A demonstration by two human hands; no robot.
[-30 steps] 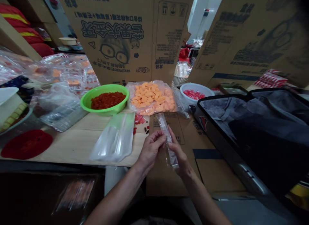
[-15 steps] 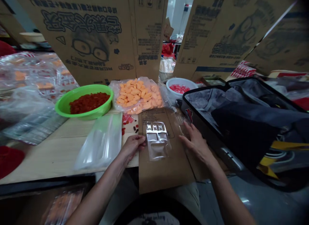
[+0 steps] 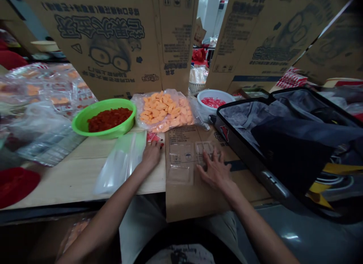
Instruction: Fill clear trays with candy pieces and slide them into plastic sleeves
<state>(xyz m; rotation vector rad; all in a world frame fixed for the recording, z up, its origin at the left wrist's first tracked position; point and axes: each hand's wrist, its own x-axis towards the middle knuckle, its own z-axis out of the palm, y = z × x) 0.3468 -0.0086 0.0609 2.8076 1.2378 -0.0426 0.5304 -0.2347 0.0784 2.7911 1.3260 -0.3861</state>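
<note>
Clear plastic of the blister tray [image 3: 181, 163] lies flat on a cardboard sheet [image 3: 193, 203], its edges faint and easily misjudged. The right hand [image 3: 214, 171] has its grip spread, fingers on the tray, pinching nothing; a careless push could skid it or crack its thin wall. The left hand [image 3: 151, 156], equally open, rests at the bench [image 3: 76, 177] edge beside loose red pieces [image 3: 152, 137]. Beyond sit a green basin [image 3: 85, 126] and a crinkled bag of orange pieces [image 3: 163, 111].

The thin clear plastic tray [image 3: 178, 175] looks glossy and lies on matt brown cardboard [image 3: 195, 203]; the surface [image 3: 65, 177] is smooth pale wood, and the basin [image 3: 82, 128] is shiny green plastic.
</note>
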